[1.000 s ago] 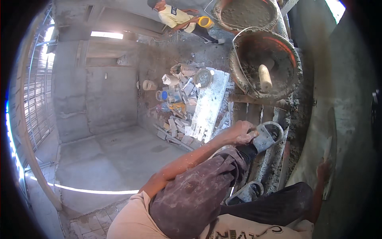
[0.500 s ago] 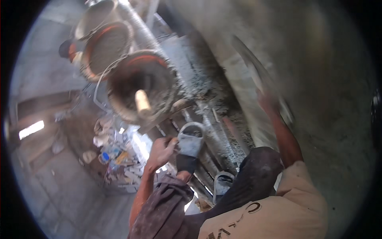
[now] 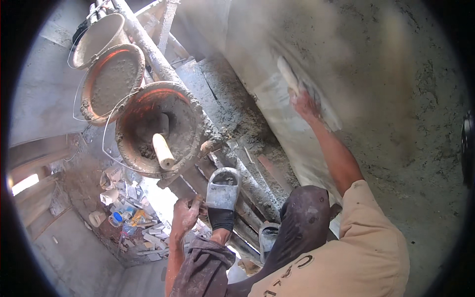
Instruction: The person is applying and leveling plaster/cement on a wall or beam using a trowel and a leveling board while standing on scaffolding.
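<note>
My right hand (image 3: 304, 104) grips the pale handle of a plastering trowel (image 3: 329, 114), whose long blade lies along the grey plastered wall (image 3: 391, 99). A smoother, paler band of plaster shows beside the blade. Low by my left shin, my left hand (image 3: 187, 214) has its fingers curled together next to the grey slide sandal (image 3: 222, 193) on my foot. Whether anything sits between those fingers I cannot make out. Ahead of that foot, a mortar-coated bucket (image 3: 190, 111) holds grey mortar, with a pale-handled tool (image 3: 162, 151) standing in it.
Two more buckets stand beyond, one full of mortar (image 3: 116, 74), one pale (image 3: 101, 37). A scaffold pole (image 3: 153, 44) runs beside them. My feet rest on gapped planks (image 3: 247, 218) splashed with mortar. Far below on the left lies rubble and litter (image 3: 138, 218).
My right hand has moved the trowel farther away along the wall, and its blade appears flatter against it. My left hand stays beside the sandal. The whole view has shifted slightly.
</note>
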Motion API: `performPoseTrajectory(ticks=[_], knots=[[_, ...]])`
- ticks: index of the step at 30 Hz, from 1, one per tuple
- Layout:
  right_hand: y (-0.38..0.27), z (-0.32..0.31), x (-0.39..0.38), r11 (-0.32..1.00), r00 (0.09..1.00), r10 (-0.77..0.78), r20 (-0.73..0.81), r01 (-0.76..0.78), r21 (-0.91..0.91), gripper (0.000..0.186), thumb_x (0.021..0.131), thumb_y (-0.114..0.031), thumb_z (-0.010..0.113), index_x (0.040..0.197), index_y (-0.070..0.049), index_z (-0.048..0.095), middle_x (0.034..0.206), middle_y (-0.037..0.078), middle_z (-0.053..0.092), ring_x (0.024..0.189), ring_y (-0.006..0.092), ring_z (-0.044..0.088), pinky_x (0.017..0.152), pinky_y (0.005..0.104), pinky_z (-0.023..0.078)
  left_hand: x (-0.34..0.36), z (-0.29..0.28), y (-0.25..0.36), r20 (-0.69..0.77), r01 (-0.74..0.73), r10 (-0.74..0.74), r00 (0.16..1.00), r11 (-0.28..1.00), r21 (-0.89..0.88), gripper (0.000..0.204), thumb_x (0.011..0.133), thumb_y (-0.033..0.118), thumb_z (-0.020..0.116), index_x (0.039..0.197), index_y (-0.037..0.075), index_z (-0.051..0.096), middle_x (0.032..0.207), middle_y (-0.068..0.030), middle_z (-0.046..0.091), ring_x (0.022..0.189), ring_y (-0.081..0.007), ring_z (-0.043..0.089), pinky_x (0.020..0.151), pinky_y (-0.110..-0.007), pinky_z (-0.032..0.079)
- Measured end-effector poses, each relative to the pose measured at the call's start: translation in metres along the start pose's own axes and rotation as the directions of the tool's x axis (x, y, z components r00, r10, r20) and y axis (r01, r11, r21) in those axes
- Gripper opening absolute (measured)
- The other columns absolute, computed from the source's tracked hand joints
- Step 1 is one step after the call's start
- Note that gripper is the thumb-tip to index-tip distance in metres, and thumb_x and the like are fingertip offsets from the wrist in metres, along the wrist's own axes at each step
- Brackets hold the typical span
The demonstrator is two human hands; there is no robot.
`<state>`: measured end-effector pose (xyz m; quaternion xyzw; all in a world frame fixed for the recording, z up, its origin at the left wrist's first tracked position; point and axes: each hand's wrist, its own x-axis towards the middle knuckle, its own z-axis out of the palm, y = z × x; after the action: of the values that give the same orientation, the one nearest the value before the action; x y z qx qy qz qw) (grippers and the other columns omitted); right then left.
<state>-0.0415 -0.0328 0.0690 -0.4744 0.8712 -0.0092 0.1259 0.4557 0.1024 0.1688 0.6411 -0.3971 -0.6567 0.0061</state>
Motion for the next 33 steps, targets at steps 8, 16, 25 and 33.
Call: performPoseTrajectory(ticks=[8,16,25,33], knots=[[-0.050,-0.002,0.034,0.971,0.971,-0.101,-0.215,0.143,0.193,0.064,0.091,-0.038,0.058,0.143,-0.002,0.045,0.126,0.028,0.060,0.121,0.0436,0.057,0.103,0.0514,0.044,0.000,-0.009,-0.008,-0.031,-0.005,0.003,1.000,0.997,-0.081,0.033,0.100,0.025,0.059,0.097,-0.006,0.069,0.083,-0.0127,0.073,0.070,-0.0169,0.069,0.065,-0.031,0.055],[-0.085,0.005,0.091,0.979,0.990,-0.129,-0.062,0.137,0.149,0.055,0.092,-0.042,0.054,0.136,-0.009,0.050,0.128,0.026,0.059,0.118,0.0479,0.056,0.099,0.0581,0.043,-0.014,-0.011,0.005,-0.006,-0.010,0.011,1.000,0.999,0.045,0.032,0.101,0.024,0.058,0.102,-0.007,0.067,0.086,-0.0129,0.073,0.076,-0.0186,0.071,0.067,-0.030,0.057],[-0.018,-0.035,-0.008,0.864,0.676,-0.218,-0.704,0.469,0.184,0.046,0.091,-0.028,0.066,0.128,-0.003,0.059,0.107,0.023,0.068,0.101,0.0385,0.066,0.086,0.0476,0.052,-0.014,-0.004,-0.006,-0.069,0.002,0.001,0.998,0.998,0.055,0.033,0.102,0.026,0.057,0.102,-0.005,0.067,0.081,-0.0110,0.072,0.068,-0.0157,0.068,0.061,-0.029,0.053],[0.100,0.032,-0.132,0.983,0.964,-0.108,-0.241,0.066,-0.173,0.061,0.093,-0.037,0.065,0.140,-0.001,0.051,0.120,0.021,0.067,0.105,0.0390,0.067,0.087,0.0423,0.054,-0.020,-0.001,-0.025,-0.056,0.061,-0.059,0.997,0.997,0.044,0.032,0.103,0.025,0.054,0.103,-0.005,0.066,0.085,-0.0127,0.072,0.069,-0.0177,0.069,0.063,-0.030,0.054]])
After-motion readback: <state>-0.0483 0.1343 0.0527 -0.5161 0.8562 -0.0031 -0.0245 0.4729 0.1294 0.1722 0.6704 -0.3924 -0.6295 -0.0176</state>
